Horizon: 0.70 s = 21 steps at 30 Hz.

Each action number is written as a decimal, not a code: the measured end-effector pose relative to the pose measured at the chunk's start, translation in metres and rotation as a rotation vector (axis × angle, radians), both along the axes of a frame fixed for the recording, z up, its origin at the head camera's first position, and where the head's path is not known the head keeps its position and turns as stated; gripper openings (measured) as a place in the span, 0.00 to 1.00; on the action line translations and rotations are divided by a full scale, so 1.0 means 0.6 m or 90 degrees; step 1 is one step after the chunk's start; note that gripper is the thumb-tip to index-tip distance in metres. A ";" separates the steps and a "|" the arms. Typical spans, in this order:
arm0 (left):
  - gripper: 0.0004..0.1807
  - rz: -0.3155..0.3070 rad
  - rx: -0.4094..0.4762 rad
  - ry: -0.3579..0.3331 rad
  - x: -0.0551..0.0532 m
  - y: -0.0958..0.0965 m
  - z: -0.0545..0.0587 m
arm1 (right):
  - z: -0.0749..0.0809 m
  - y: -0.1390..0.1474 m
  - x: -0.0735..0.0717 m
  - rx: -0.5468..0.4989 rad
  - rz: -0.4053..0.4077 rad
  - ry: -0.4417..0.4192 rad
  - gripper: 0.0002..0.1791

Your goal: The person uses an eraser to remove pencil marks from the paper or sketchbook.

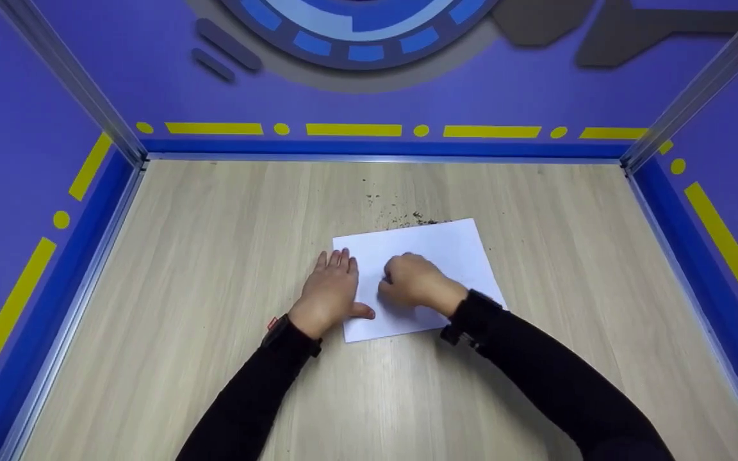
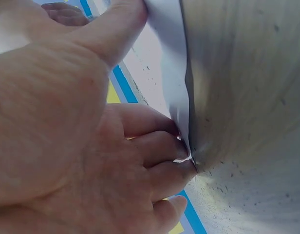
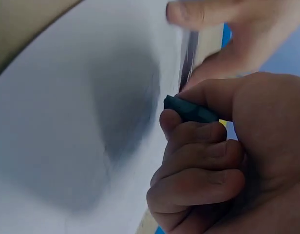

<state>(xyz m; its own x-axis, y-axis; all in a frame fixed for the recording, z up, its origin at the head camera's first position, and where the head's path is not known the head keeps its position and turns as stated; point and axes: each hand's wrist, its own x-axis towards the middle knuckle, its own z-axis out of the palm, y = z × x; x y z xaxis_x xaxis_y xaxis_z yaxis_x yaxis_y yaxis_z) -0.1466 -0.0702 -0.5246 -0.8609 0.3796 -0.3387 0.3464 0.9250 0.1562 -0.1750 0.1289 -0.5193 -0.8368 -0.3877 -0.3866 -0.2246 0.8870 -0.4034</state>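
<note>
A white sheet of paper (image 1: 442,246) lies slightly turned on the table. My left hand (image 1: 330,285) rests flat at its left edge, fingers straight and pointing away, with the thumb spread onto the sheet. In the left wrist view, the fingertips meet the paper's edge (image 2: 181,63). Over the middle of the sheet, my right hand (image 1: 415,280) is curled and pinches a small dark teal eraser (image 3: 191,110) between thumb and forefinger. One end of the eraser sticks out close over the paper. Faint grey marks (image 3: 107,158) show on the sheet in the right wrist view.
Dark crumbs (image 1: 417,216) are scattered on the wooden table (image 1: 215,256) beyond the paper's far edge. Blue-purple panels with yellow stripes (image 1: 353,130) wall the table at the back and on both sides, joined by metal frame bars (image 1: 97,83).
</note>
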 end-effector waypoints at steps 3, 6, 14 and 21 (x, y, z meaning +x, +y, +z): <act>0.67 0.001 0.001 -0.001 0.000 0.001 -0.002 | -0.010 -0.007 -0.004 0.003 0.000 -0.005 0.24; 0.67 0.007 -0.009 -0.004 -0.001 -0.001 -0.003 | -0.015 0.001 -0.007 -0.015 -0.014 -0.009 0.26; 0.68 0.007 -0.018 -0.015 -0.003 0.000 -0.002 | -0.013 0.112 -0.008 -0.053 -0.104 -0.016 0.21; 0.68 0.006 -0.022 -0.021 -0.002 -0.004 -0.005 | -0.009 0.256 -0.009 -0.031 -0.198 -0.038 0.14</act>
